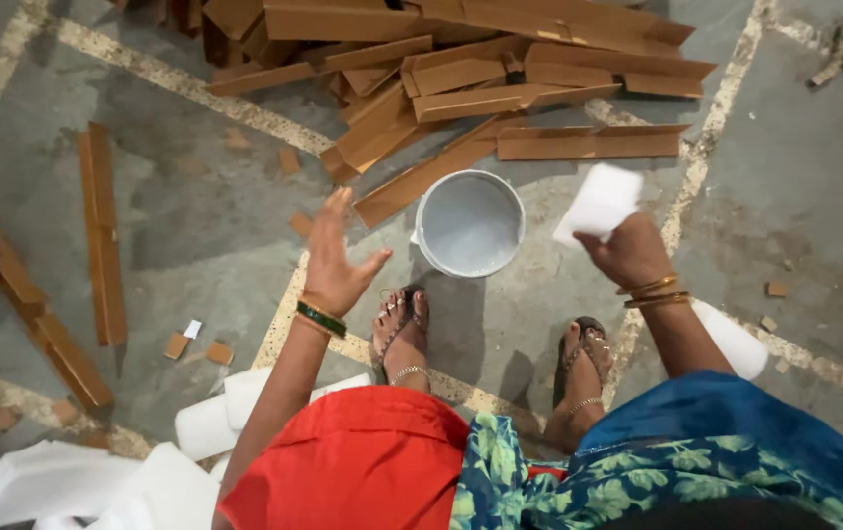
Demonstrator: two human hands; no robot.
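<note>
My right hand is shut on a white foam block, held just right of a white bucket that stands on the floor in front of my feet. My left hand hovers open to the left of the bucket, fingers spread, holding nothing. Bangles circle both wrists. The bucket's inside looks pale and bare.
A heap of brown cardboard angle strips lies beyond the bucket. More strips lie at the left. White foam pieces sit at the lower left, another behind my right arm. Small cardboard scraps dot the grey tiled floor.
</note>
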